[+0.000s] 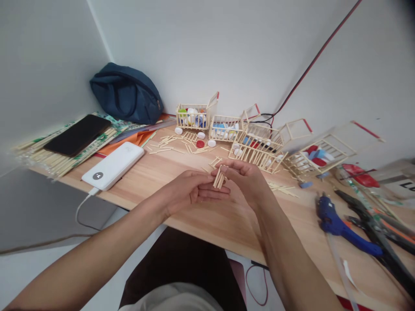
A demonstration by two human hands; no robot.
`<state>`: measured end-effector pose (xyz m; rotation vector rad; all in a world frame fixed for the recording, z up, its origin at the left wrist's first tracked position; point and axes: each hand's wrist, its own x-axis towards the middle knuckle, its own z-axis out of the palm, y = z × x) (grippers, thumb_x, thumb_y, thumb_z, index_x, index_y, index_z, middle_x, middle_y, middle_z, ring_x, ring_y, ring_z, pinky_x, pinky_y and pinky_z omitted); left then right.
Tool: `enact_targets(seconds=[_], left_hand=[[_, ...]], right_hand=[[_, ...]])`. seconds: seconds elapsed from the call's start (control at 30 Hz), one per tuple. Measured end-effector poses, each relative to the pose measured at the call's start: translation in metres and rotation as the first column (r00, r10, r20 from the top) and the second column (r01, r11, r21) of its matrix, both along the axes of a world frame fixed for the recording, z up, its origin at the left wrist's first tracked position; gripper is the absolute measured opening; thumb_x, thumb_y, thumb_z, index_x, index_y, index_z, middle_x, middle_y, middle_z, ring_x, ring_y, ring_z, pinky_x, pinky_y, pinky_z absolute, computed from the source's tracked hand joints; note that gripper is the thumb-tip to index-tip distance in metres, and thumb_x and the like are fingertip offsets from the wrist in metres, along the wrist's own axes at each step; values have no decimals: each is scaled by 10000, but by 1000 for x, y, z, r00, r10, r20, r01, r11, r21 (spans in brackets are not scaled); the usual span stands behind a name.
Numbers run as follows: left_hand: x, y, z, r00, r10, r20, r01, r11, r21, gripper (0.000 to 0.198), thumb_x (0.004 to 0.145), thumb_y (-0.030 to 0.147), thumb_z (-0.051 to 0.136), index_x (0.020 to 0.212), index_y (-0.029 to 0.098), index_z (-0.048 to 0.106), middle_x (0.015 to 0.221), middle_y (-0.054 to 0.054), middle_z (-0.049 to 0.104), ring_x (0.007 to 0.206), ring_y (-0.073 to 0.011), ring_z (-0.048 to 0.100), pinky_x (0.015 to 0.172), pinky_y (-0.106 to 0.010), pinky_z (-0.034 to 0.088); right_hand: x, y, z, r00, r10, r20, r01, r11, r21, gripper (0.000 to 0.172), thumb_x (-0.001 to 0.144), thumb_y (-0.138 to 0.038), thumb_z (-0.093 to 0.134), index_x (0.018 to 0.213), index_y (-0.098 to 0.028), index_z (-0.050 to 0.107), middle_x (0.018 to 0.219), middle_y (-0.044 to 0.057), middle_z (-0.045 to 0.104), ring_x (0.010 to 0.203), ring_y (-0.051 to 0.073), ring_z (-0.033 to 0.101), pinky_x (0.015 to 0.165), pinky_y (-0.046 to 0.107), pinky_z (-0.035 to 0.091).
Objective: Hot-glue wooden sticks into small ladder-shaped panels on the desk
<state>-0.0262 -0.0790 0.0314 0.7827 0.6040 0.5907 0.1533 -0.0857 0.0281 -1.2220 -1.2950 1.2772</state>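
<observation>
Left hand [191,190] fingers closed under stick bundle [218,178], right hand [246,179] fingers pinching its top

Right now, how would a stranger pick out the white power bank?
Start at the wooden table, left end, in front of the dark blue bag. The power bank lies flat near the front edge: white, with a cable, unlike the black phone beside it.
</observation>
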Motion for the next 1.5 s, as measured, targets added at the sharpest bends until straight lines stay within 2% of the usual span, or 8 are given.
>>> enact_targets(seconds=[0.17, 0.3, 0.5, 0.77, 1.07, 1.13, 1.3, 1.5], left_hand=[[0, -3, -7, 997, -34, -68, 40, 995, 88, 314, 804, 362, 685, 959, 89, 696, 1000, -159, 726, 953, -254, 697, 943, -373, 502], [5, -6, -20, 973, 99, -209, -51, 973, 225, 330, 746, 391, 743, 928, 119, 706, 925, -116, 743, 833, -191, 711, 789, -275, 533], [7, -7, -23, 961, 226, -162, -151, 914, 377, 318, 766, 386, 716, 920, 108, 727, 876, -91, 745, 783, -175, 713, 782, -271, 548], [8, -7, -22, 960, 244, -139, -173, 904, 391, 281, 772, 354, 714, 890, 100, 734, 872, -93, 744, 801, -193, 718, 811, -300, 563], [11, -6, -27, 970, 197, -139, -132, 916, 379, 332, 776, 397, 688, 891, 87, 719, 895, -111, 741, 814, -202, 712, 812, -317, 555], [8, -5, -25, 950, 222, -218, -99, 880, 465, 307, 789, 392, 668, 863, 100, 724, 887, -104, 742, 823, -207, 705, 795, -310, 546], [-5, -4, -15, 770, 559, -308, -171, 645, 744, 234, 768, 277, 696, 971, 165, 733, 847, -47, 736, 791, -169, 673, 717, -249, 499], [-10, -6, -12, 877, 479, -48, -289, 604, 743, 116, 754, 172, 693, 849, 156, 758, 795, -39, 676, 689, -114, 636, 645, -218, 502]], right_hand=[[0, 0, -1, 997, -3, 80, -1, 999, 39, 208, 758, -381, 682, 851, -197, 713, 859, 46, 749, 797, 171, 679, 774, 319, 504], [-3, 0, -6, 997, 5, 73, -10, 998, 58, 228, 784, -398, 662, 889, -200, 703, 891, 63, 754, 777, 177, 694, 718, 316, 522], [-7, -2, -8, 990, 137, -27, -135, 990, 45, 346, 786, -356, 692, 1116, -263, 646, 1030, 49, 737, 957, 196, 681, 772, 319, 529], [-9, -3, -8, 991, 130, -1, -130, 988, 88, 197, 805, -396, 668, 889, -230, 732, 838, 23, 727, 834, 174, 652, 732, 295, 496], [-6, -2, -13, 992, 61, 111, -74, 990, 116, 236, 771, -421, 687, 681, -203, 673, 888, 48, 741, 885, 206, 666, 770, 315, 487], [-5, -2, -13, 985, 13, 172, -37, 990, 138, 252, 776, -434, 677, 674, -203, 678, 863, 45, 739, 879, 210, 665, 771, 318, 482], [-2, -2, -13, 908, -132, 397, 52, 977, 205, 290, 756, -472, 677, 657, -200, 669, 722, 21, 705, 738, 192, 640, 700, 309, 461], [-6, -3, -9, 946, 100, 309, -108, 994, 8, 360, 671, -528, 724, 643, -175, 657, 649, 21, 670, 592, 142, 569, 571, 266, 416]])
